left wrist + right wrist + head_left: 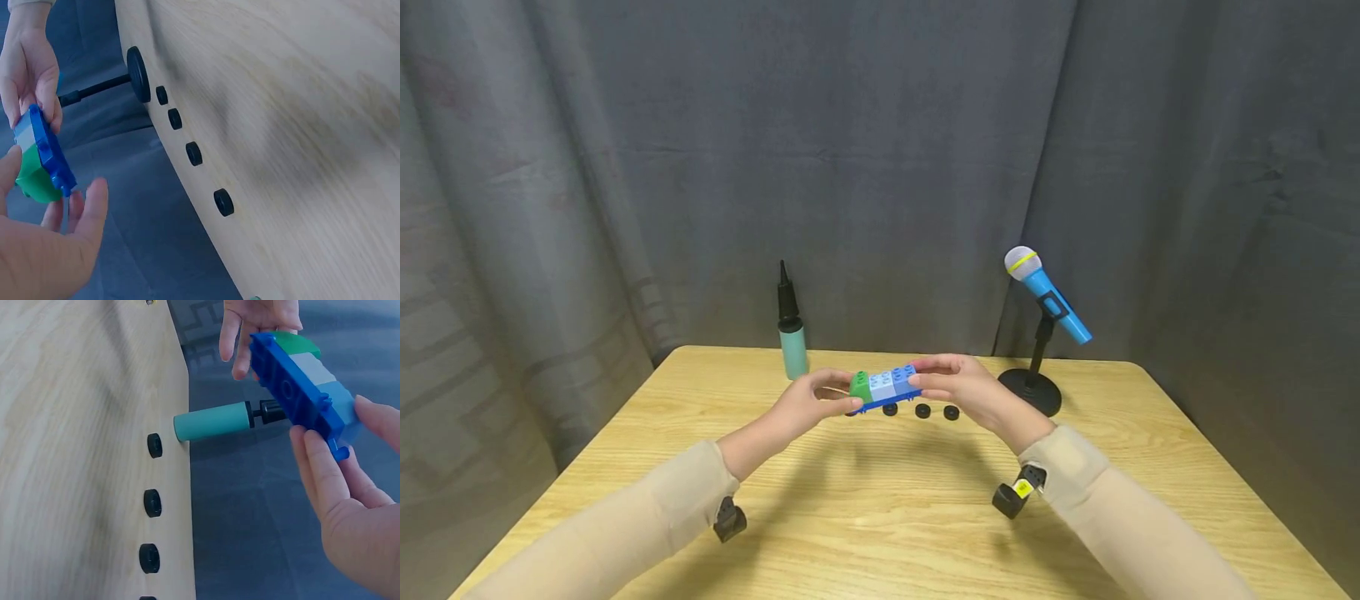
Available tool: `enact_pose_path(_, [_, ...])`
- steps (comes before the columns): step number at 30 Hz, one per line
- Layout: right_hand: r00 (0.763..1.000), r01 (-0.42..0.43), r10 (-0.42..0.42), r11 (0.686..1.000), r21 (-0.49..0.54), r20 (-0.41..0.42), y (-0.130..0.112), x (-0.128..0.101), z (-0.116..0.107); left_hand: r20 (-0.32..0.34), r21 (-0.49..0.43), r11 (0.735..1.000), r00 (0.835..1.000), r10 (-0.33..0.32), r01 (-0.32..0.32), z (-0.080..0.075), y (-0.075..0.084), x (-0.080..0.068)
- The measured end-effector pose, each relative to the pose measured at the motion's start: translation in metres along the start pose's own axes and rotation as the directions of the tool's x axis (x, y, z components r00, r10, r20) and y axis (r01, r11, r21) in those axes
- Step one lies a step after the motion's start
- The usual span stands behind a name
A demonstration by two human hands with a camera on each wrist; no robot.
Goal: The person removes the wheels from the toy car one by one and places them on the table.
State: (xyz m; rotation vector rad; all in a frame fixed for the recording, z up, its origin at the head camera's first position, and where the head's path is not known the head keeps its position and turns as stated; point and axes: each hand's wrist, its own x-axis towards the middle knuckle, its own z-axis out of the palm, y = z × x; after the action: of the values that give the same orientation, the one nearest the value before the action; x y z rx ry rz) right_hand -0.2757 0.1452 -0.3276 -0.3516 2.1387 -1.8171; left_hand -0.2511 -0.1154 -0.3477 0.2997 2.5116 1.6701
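A toy brick chassis (pixel 886 387) has a blue base plate topped by a green, a light-blue and a blue brick. Both hands hold it level, a little above the wooden table (pixel 887 517). My left hand (pixel 848 398) pinches the green end (pixel 34 181) between thumb and fingers. My right hand (pixel 919 380) grips the blue end (pixel 337 409), thumb on top and fingers beneath. Several small black wheels (pixel 922 410) lie in a row on the table just below and behind the chassis; the wheels (pixel 194 153) and wheels (pixel 152 503) also show in both wrist views.
A teal hand pump (pixel 792 333) with a black nozzle stands at the back of the table, left of the hands. A blue toy microphone (pixel 1047 293) sits on a black stand (pixel 1030 390) at the back right. Grey curtains hang behind.
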Motion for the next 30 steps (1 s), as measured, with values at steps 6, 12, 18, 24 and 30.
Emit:
enact_pose_path(6, [1.0,0.023,-0.023,0.998,0.06,-0.001,0.005,-0.002,0.001,-0.039,-0.079,0.997,0.999,0.013,-0.016,0.002,-0.002,0.0])
enact_pose_path(12, [1.0,0.024,-0.024,1.0,-0.018,-0.009,0.012,-0.008,0.0,-0.112,0.017,0.999,0.993,0.043,-0.041,0.008,-0.003,0.001])
enact_pose_path(18, [0.999,0.025,-0.032,0.988,-0.151,-0.043,0.024,-0.017,-0.007,-0.118,0.024,1.0,0.993,0.02,-0.017,0.022,-0.009,0.003])
enact_pose_path(24, [0.999,0.04,-0.044,0.981,-0.188,-0.015,0.044,-0.026,-0.01,-0.061,0.046,0.999,0.998,-0.008,0.011,0.038,-0.023,-0.001])
enact_pose_path(30, [0.999,0.002,-0.01,0.973,-0.229,-0.032,0.062,-0.035,-0.011,0.026,0.107,0.994,1.0,0.001,-0.004,0.052,-0.04,-0.003])
